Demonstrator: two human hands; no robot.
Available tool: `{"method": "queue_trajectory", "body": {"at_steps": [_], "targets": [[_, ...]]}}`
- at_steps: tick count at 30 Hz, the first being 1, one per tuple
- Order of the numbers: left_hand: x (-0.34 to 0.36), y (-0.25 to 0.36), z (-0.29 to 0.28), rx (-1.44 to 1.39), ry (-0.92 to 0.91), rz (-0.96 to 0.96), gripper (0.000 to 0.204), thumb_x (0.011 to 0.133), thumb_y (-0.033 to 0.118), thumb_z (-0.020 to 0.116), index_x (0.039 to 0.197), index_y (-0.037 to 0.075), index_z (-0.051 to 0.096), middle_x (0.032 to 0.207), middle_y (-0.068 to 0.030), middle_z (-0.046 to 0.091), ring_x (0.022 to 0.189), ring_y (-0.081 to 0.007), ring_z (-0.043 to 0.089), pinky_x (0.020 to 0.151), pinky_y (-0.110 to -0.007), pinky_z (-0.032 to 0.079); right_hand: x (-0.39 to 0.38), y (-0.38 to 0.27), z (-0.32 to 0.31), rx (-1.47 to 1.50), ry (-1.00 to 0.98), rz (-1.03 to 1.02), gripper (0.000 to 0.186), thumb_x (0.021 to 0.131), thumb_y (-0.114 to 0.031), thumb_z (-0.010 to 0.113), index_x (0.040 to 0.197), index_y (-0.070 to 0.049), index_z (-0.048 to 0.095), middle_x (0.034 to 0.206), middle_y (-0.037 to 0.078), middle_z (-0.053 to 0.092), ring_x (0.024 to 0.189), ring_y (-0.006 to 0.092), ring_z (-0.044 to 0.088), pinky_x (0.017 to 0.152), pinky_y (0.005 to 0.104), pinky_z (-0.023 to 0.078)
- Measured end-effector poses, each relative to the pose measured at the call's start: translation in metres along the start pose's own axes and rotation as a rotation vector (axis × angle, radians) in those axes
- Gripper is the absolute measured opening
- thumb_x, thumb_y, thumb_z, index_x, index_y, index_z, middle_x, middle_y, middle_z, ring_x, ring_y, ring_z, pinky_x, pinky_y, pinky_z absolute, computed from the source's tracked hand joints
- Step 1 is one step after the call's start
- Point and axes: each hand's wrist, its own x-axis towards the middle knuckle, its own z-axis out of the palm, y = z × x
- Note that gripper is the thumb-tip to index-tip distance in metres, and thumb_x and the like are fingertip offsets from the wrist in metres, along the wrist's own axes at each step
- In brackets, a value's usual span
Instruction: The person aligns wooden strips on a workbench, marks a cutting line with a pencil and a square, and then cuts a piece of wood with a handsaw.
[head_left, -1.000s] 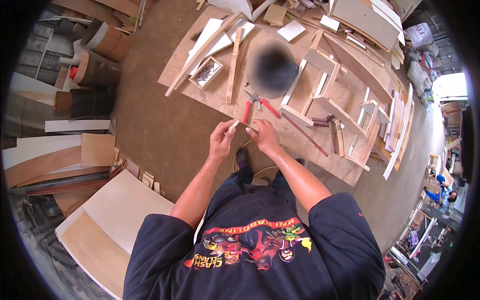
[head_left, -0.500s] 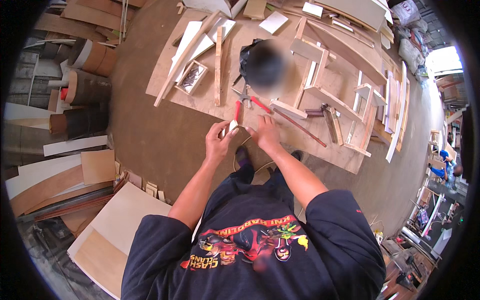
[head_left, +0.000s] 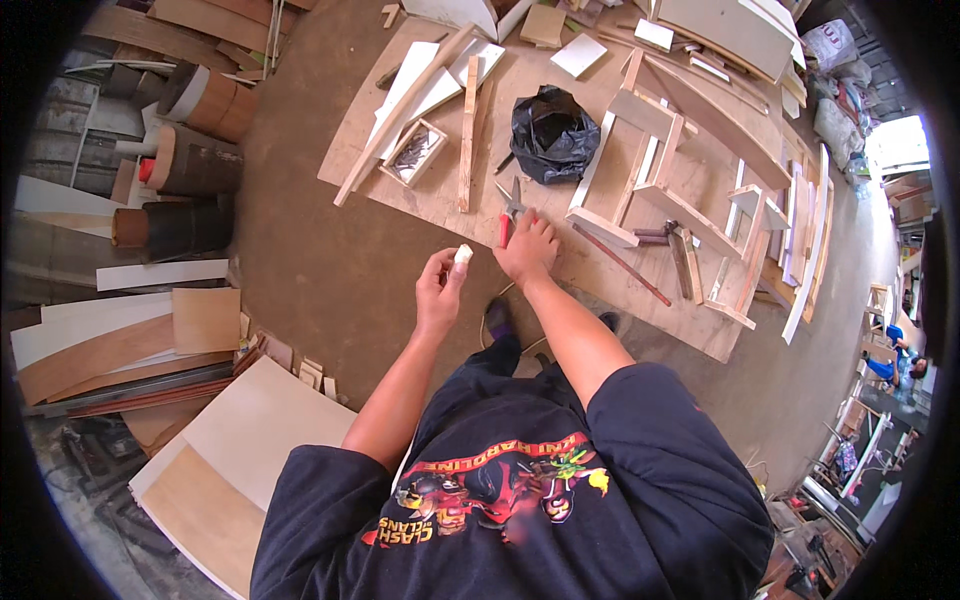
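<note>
The person's left grip [head_left: 438,287] pinches a small white piece [head_left: 463,254], which pokes out past the thumb and fingertips. The right grip [head_left: 527,248] lies over red-handled pliers [head_left: 516,206] on a wooden surface [head_left: 600,278], hiding one handle; whether its fingers have closed cannot be told. The pliers' head points away, toward a black plastic bag [head_left: 560,165].

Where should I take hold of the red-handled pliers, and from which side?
Probably by the red handles, from the person's side: the pliers lie with spread metal jaws pointing away and handles toward the body. The right hand hides part of them.
</note>
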Motion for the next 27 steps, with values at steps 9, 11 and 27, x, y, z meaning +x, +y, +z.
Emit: {"method": "queue_trajectory", "body": {"at_steps": [9,11,27], "targets": [[0.005,0.01,-0.01,-0.133,-0.097,-0.076,0.025,0.106,0.026,0.061,0.113,0.002,0.064,0.081,0.0011,0.061,0.064,-0.0037,0.052,0.056,-0.02,0.042,-0.009,0.052,-0.007,0.458,-0.21,0.07,0.048,0.078,-0.015,0.067,0.123,0.002,0.059,0.122,0.024,0.063,0.115,0.0394,0.063,0.098,0.0461,0.05],[0.006,0.019,-0.003,-0.191,-0.13,-0.081,0.024,0.106,0.027,0.061,0.111,0.003,0.064,0.081,0.0006,0.062,0.064,-0.0043,0.053,0.057,-0.021,0.044,-0.022,0.07,-0.006,0.665,-0.192,0.019,0.049,0.082,-0.016,0.064,0.126,0.003,0.054,0.104,0.022,0.068,0.1,0.0362,0.068,0.088,0.0438,0.052],[0.0,0.105,0.03,-0.195,-0.534,0.254,0.021,0.106,0.02,0.06,0.109,0.0,0.067,0.082,0.0002,0.066,0.07,-0.0053,0.052,0.064,-0.023,0.044,-0.141,0.101,-0.194,0.547,0.172,-0.57,0.05,0.079,-0.023,0.079,0.12,-0.003,0.058,0.113,0.016,0.068,0.11,0.0342,0.065,0.094,0.0441,0.051]]}}
